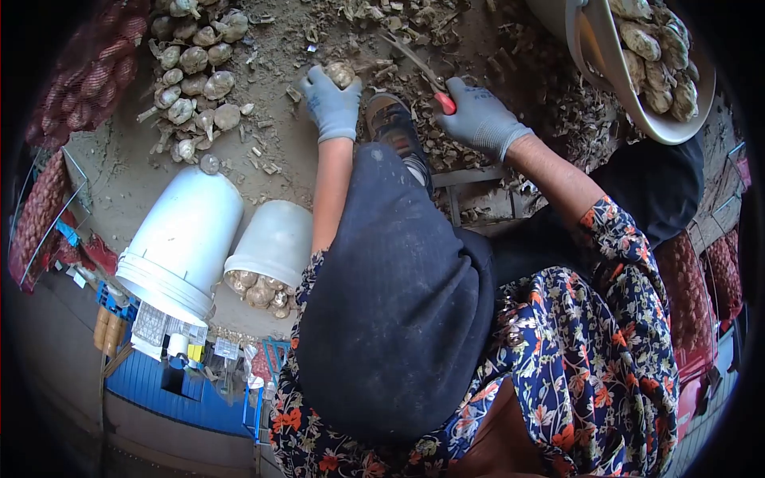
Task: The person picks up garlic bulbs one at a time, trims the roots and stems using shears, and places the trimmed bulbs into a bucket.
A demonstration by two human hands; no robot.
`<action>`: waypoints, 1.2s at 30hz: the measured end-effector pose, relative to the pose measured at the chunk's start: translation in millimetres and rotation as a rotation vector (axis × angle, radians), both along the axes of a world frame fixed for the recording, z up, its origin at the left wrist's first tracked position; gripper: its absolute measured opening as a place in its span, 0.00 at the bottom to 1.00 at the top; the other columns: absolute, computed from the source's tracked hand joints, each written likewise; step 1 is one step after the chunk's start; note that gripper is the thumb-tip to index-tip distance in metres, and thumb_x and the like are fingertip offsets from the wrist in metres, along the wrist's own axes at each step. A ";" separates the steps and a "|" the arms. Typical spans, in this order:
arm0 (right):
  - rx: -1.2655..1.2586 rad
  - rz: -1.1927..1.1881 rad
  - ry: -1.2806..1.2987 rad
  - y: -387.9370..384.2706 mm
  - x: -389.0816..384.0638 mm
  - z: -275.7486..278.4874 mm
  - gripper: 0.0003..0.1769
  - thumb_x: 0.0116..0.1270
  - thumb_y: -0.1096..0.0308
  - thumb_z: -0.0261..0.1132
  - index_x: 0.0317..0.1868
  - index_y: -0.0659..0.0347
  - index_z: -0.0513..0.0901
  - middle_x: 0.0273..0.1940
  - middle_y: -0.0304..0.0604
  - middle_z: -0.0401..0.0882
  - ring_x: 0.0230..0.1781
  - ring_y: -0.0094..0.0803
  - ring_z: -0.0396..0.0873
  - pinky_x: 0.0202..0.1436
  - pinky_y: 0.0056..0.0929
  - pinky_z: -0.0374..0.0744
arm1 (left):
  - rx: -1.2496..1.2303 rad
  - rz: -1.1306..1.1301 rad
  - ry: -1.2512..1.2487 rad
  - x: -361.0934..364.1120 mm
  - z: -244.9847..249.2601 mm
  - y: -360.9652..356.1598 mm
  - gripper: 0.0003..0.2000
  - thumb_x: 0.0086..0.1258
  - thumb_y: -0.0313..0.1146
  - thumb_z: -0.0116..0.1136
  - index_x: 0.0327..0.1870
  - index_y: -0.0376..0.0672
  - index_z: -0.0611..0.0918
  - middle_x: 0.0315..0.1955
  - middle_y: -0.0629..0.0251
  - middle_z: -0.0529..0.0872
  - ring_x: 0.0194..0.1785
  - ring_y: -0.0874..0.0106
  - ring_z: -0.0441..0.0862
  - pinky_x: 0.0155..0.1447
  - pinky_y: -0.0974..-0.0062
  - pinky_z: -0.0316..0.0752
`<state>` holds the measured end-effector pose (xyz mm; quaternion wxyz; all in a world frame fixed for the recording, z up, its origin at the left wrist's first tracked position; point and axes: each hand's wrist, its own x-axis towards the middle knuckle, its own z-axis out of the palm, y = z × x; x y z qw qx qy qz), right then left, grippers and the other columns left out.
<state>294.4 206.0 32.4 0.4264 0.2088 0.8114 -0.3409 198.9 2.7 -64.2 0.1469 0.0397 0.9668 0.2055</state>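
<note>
My left hand point(331, 105), in a grey glove, has its fingers closed around a garlic bulb point(340, 75) just above the dirt ground. To the right, my right hand point(480, 119), gloved the same way, grips red-handled shears point(444, 102). Their long, narrow blades point up and left, apart from the bulb. My shoe point(388, 119) rests between the two hands. A spread of garlic bulbs point(194, 60) with stubs of stem lies on the ground left of my left hand.
Two white buckets, a larger one point(187, 219) and a smaller one point(275, 231) with garlic at its mouth, stand at the left. Another bucket point(677, 131) of garlic is at the upper right. Dry trimmings point(550, 103) cover the ground. Red mesh sacks point(92, 68) stand at the edges.
</note>
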 end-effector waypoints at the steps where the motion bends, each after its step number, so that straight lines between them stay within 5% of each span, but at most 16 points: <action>1: -0.026 0.010 -0.017 -1.4 4.1 -0.9 0.25 0.69 0.49 0.50 0.49 0.66 0.71 0.47 0.63 0.79 0.50 0.55 0.78 0.54 0.46 0.74 | 0.005 -0.009 -0.051 2.9 -8.3 -2.1 0.32 0.49 0.43 0.72 0.51 0.36 0.70 0.46 0.45 0.75 0.50 0.50 0.76 0.53 0.58 0.74; 4: -0.045 -0.001 -0.018 -6.4 14.3 -10.0 0.25 0.71 0.49 0.49 0.49 0.66 0.71 0.47 0.62 0.79 0.50 0.53 0.78 0.53 0.46 0.74 | 0.058 -0.055 -0.010 -2.8 -14.8 -1.6 0.34 0.47 0.42 0.73 0.52 0.37 0.69 0.46 0.44 0.76 0.48 0.48 0.78 0.52 0.57 0.74; 6: -0.033 -0.021 0.005 -13.6 18.2 -14.9 0.19 0.65 0.56 0.57 0.44 0.64 0.69 0.42 0.63 0.79 0.46 0.57 0.78 0.49 0.49 0.75 | 0.174 -0.001 -0.338 -16.9 -8.2 -5.5 0.34 0.47 0.38 0.74 0.53 0.36 0.68 0.44 0.49 0.79 0.42 0.56 0.81 0.49 0.63 0.77; 7: -0.023 -0.022 0.031 -16.8 18.9 -13.3 0.18 0.64 0.57 0.58 0.45 0.63 0.69 0.41 0.61 0.79 0.46 0.56 0.78 0.49 0.49 0.75 | 0.565 0.200 -0.462 -16.8 -3.7 -3.7 0.33 0.48 0.32 0.73 0.54 0.35 0.67 0.41 0.58 0.80 0.39 0.66 0.81 0.47 0.72 0.77; 8: -0.024 -0.024 0.035 -17.7 19.8 -10.3 0.18 0.64 0.57 0.58 0.45 0.63 0.69 0.41 0.61 0.79 0.46 0.56 0.78 0.49 0.49 0.75 | 0.563 0.197 -0.460 -15.9 1.6 -2.9 0.33 0.48 0.32 0.73 0.54 0.35 0.67 0.41 0.58 0.80 0.39 0.66 0.81 0.47 0.72 0.77; 11: 0.075 0.095 0.171 -16.6 16.3 2.9 0.29 0.62 0.42 0.59 0.46 0.62 0.72 0.42 0.57 0.80 0.45 0.51 0.81 0.51 0.46 0.76 | 0.893 0.210 -0.459 -11.7 35.4 4.0 0.33 0.49 0.28 0.69 0.57 0.33 0.66 0.40 0.63 0.78 0.40 0.72 0.78 0.48 0.76 0.77; 15: 0.163 0.149 0.226 -16.8 7.0 32.2 0.30 0.62 0.41 0.59 0.47 0.60 0.71 0.42 0.55 0.80 0.46 0.50 0.81 0.51 0.47 0.75 | 0.696 -0.085 -0.204 -13.9 70.3 14.2 0.33 0.50 0.27 0.69 0.58 0.32 0.67 0.43 0.60 0.79 0.44 0.71 0.80 0.52 0.77 0.76; 24: 0.257 0.177 0.265 -21.7 5.9 45.2 0.32 0.62 0.40 0.60 0.50 0.61 0.70 0.43 0.55 0.79 0.47 0.49 0.80 0.51 0.48 0.75 | 0.341 -0.228 0.295 -1.6 82.7 32.5 0.34 0.44 0.34 0.76 0.54 0.37 0.73 0.38 0.57 0.85 0.40 0.65 0.86 0.48 0.71 0.79; 30: 0.121 0.212 0.225 -12.7 7.6 29.2 0.29 0.62 0.44 0.61 0.49 0.63 0.70 0.41 0.57 0.81 0.44 0.48 0.82 0.49 0.46 0.76 | 0.468 -0.201 0.237 -0.9 78.6 32.3 0.30 0.46 0.34 0.76 0.51 0.37 0.75 0.38 0.58 0.85 0.39 0.70 0.85 0.46 0.74 0.80; 36: 0.075 -0.147 0.098 1.2 22.6 2.7 0.21 0.64 0.54 0.58 0.44 0.66 0.74 0.38 0.62 0.81 0.42 0.55 0.81 0.48 0.46 0.77 | 0.630 -0.051 0.089 7.2 75.7 35.4 0.28 0.48 0.27 0.74 0.50 0.34 0.73 0.42 0.62 0.79 0.42 0.77 0.79 0.48 0.78 0.78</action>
